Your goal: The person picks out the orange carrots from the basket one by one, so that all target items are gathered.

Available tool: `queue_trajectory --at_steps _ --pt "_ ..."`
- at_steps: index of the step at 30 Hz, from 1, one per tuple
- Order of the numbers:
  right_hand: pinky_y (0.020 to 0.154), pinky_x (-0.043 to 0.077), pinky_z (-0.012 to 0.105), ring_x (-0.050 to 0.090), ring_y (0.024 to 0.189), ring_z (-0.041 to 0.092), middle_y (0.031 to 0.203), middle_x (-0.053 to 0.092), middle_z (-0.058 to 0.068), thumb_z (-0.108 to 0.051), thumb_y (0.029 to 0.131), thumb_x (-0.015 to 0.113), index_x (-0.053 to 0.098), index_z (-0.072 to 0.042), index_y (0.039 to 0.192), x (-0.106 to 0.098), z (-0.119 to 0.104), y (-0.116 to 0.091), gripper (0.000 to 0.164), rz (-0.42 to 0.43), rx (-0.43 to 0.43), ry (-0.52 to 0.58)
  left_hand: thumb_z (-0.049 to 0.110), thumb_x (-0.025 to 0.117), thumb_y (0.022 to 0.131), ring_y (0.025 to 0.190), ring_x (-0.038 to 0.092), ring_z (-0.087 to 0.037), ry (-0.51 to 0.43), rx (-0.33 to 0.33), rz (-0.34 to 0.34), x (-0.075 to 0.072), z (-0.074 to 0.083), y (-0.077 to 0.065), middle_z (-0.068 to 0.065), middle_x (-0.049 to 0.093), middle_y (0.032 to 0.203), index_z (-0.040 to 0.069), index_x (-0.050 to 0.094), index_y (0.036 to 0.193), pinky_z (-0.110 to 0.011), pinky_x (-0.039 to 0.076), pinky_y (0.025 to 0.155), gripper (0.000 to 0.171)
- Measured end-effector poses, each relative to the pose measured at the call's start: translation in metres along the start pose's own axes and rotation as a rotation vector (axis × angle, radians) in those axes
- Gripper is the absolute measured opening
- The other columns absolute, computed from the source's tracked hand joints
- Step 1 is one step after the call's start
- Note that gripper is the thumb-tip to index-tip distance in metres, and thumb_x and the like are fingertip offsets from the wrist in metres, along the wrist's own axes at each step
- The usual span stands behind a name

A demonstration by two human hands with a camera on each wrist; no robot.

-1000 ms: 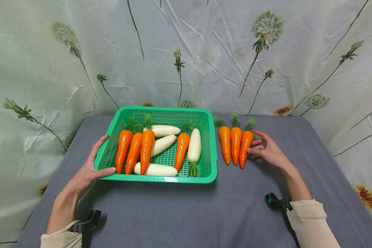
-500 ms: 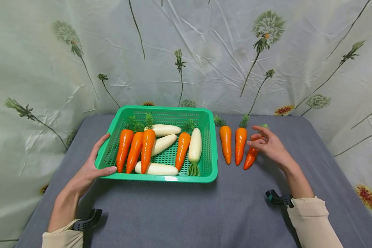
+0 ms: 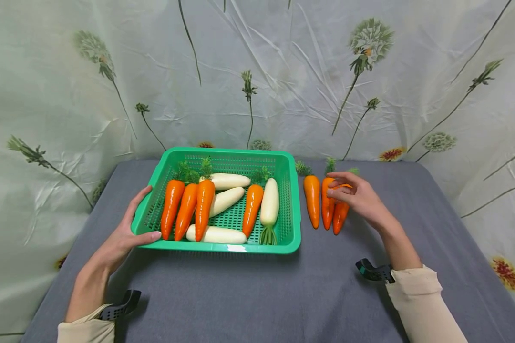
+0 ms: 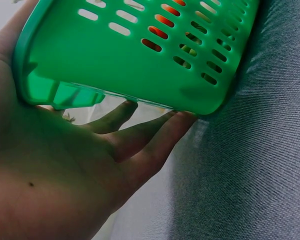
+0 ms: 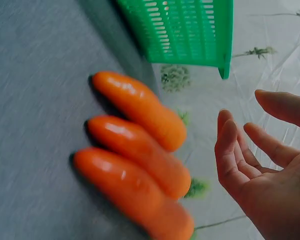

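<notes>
A green plastic basket [image 3: 223, 247] holds several orange carrots [image 3: 253, 209] and several white radishes [image 3: 269, 202]. My left hand [image 3: 120, 233] grips its left end, the thumb over the front corner of the rim and the fingers along the outer side [image 4: 140, 145]. To the right of the basket, three carrots lie side by side on the cloth: a left one [image 3: 312, 202], a middle one [image 3: 327, 209] and a right one [image 3: 340, 219]. Above the last two hovers my right hand [image 3: 365, 197], fingers loosely bent; in the right wrist view nothing is between them.
Grey cloth [image 3: 257, 295] covers the table. A pale curtain with dandelion prints [image 3: 249, 114] hangs right behind it. Black camera straps [image 3: 375, 271] sit at both wrists.
My right hand has shifted left, from beside the right carrot to over the right two. Those two stood further apart half a second ago and now lie close together. Left hand and basket stay put.
</notes>
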State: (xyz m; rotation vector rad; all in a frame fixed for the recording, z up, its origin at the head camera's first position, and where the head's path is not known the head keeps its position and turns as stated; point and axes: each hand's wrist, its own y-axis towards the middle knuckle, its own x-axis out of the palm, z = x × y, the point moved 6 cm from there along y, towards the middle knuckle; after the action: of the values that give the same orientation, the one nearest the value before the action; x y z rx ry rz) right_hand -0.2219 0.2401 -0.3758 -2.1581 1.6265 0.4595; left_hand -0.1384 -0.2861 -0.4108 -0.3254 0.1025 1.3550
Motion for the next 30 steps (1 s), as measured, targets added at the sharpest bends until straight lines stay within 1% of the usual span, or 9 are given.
queue_trajectory --at_steps 4,8,12,15,19,20,23,25,30 --pt "0.100 0.056 0.039 0.071 0.112 0.022 0.137 0.059 0.019 -0.030 0.103 0.066 0.052 -0.013 0.150 0.007 -0.009 0.005 0.051 -0.013 -0.038 0.039 0.010 0.073 0.092 0.123 0.042 -0.007 -0.007 0.006 0.001 0.000 0.000 0.000 -0.014 0.014 0.161 0.049 0.005 0.164 -0.017 0.043 0.090 0.107" --pt "0.100 0.055 0.042 0.071 0.110 0.018 0.138 0.058 0.021 -0.029 0.103 0.066 0.054 -0.012 0.148 0.013 -0.020 0.010 0.049 -0.010 -0.068 0.052 0.010 0.073 0.092 0.123 0.042 -0.006 -0.006 0.012 0.004 -0.001 -0.001 0.000 -0.013 0.016 0.161 0.049 0.005 0.165 -0.016 0.043 0.090 0.107" --pt "0.099 0.056 0.042 0.070 0.106 0.011 0.136 0.058 0.023 -0.026 0.103 0.067 0.055 -0.010 0.146 0.020 -0.029 0.011 0.048 -0.012 -0.083 0.076 0.010 0.073 0.091 0.123 0.042 -0.006 -0.011 0.014 0.002 0.000 -0.001 -0.001 -0.013 0.016 0.160 0.048 0.005 0.165 -0.016 0.044 0.089 0.107" --pt "0.097 0.057 0.040 0.070 0.104 0.017 0.134 0.058 0.023 -0.024 0.103 0.067 0.056 -0.009 0.145 0.026 -0.034 0.010 0.045 -0.016 -0.108 0.102 0.009 0.073 0.091 0.123 0.043 -0.006 -0.015 0.014 0.000 0.000 -0.001 -0.001 -0.013 0.016 0.160 0.048 0.005 0.165 -0.016 0.044 0.089 0.107" --pt "0.094 0.057 0.034 0.071 0.106 0.025 0.133 0.058 0.022 -0.021 0.103 0.067 0.058 -0.008 0.142 0.034 -0.039 0.009 0.042 -0.025 -0.139 0.146 0.010 0.073 0.092 0.123 0.043 -0.006 -0.016 0.014 -0.006 0.000 -0.001 0.000 -0.012 0.017 0.160 0.048 0.005 0.165 -0.016 0.044 0.090 0.107" --pt "0.094 0.057 0.032 0.071 0.105 0.022 0.133 0.058 0.021 -0.020 0.103 0.067 0.058 -0.008 0.142 0.036 -0.041 0.008 0.042 -0.027 -0.146 0.152 0.010 0.073 0.092 0.123 0.043 -0.006 -0.016 0.014 -0.006 0.000 -0.001 0.000 -0.012 0.017 0.160 0.048 0.006 0.165 -0.016 0.044 0.090 0.107" --pt "0.093 0.058 0.032 0.073 0.102 0.015 0.132 0.059 0.018 -0.017 0.102 0.067 0.057 -0.005 0.142 0.042 -0.047 0.008 0.043 -0.041 -0.167 0.184 0.010 0.073 0.092 0.124 0.042 -0.007 -0.016 0.014 -0.006 0.001 -0.001 0.001 -0.011 0.017 0.160 0.048 0.005 0.165 -0.016 0.044 0.090 0.107" --pt "0.093 0.058 0.032 0.073 0.099 0.013 0.133 0.059 0.016 -0.016 0.102 0.068 0.057 -0.004 0.143 0.045 -0.051 0.008 0.044 -0.053 -0.179 0.204 0.010 0.073 0.092 0.123 0.042 -0.007 -0.013 0.010 -0.002 0.001 -0.001 0.001 -0.011 0.017 0.160 0.048 0.005 0.165 -0.016 0.044 0.090 0.107" --pt "0.093 0.059 0.034 0.073 0.096 0.015 0.137 0.057 0.019 -0.013 0.101 0.068 0.055 -0.003 0.144 0.053 -0.057 0.009 0.046 -0.082 -0.190 0.227 0.012 0.073 0.092 0.123 0.042 -0.007 -0.004 0.000 0.002 0.000 -0.001 0.001 -0.013 0.016 0.161 0.049 0.004 0.164 -0.017 0.043 0.090 0.106"
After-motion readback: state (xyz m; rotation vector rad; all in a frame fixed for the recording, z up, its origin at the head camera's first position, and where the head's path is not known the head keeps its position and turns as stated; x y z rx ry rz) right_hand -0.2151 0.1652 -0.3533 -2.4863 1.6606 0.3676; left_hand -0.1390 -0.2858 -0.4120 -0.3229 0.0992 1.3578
